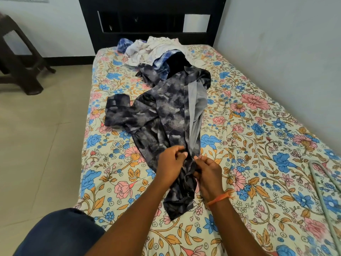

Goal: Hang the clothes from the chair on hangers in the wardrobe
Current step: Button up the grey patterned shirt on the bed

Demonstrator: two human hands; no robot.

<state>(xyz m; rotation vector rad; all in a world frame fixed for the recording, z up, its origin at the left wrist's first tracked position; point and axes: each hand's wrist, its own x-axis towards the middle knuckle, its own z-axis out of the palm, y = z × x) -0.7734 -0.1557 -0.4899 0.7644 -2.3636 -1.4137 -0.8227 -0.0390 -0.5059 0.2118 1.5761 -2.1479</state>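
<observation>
A dark blue-grey patterned shirt [162,115] lies stretched lengthwise on the bed, its pale inner side showing along the right. My left hand [170,164] and my right hand [207,171] both pinch the shirt's front edge near its lower end, close together. Behind it a heap of clothes [151,50] in white and blue check sits near the headboard. A grey metal hanger [322,183] lies on the bed at the right edge, partly cut off.
The bed has a floral sheet [258,145] and a black headboard [153,19]. A wall runs close along its right side. A dark brown plastic chair [18,58] stands on the tiled floor at far left. My knee [60,235] is at bottom left.
</observation>
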